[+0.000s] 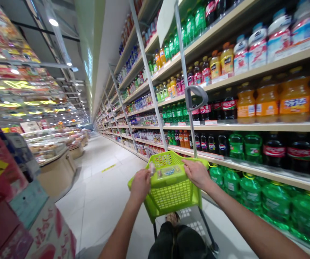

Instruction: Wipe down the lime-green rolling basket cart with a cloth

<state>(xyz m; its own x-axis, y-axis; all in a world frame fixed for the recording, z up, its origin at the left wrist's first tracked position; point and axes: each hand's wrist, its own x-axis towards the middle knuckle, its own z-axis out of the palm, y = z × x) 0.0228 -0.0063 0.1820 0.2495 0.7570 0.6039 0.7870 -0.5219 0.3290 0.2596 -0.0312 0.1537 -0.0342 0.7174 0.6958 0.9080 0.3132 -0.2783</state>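
A bright green plastic shopping cart stands in front of my legs, with a lattice basket and dark metal legs. My left hand is closed at the left end of its near edge. A small pale, blurred thing shows by the left fingertips; I cannot make out what it is. At the right end of that edge, my right hand has its fingers wrapped over the rim. Between both hands, a clear panel with a label lies on the cart's handle part.
Tall drink shelves run along the right, with large green bottles at floor level beside the cart. A grey loop handle hangs on a shelf post. Stacked boxes and a rounded display counter stand left of the tiled aisle.
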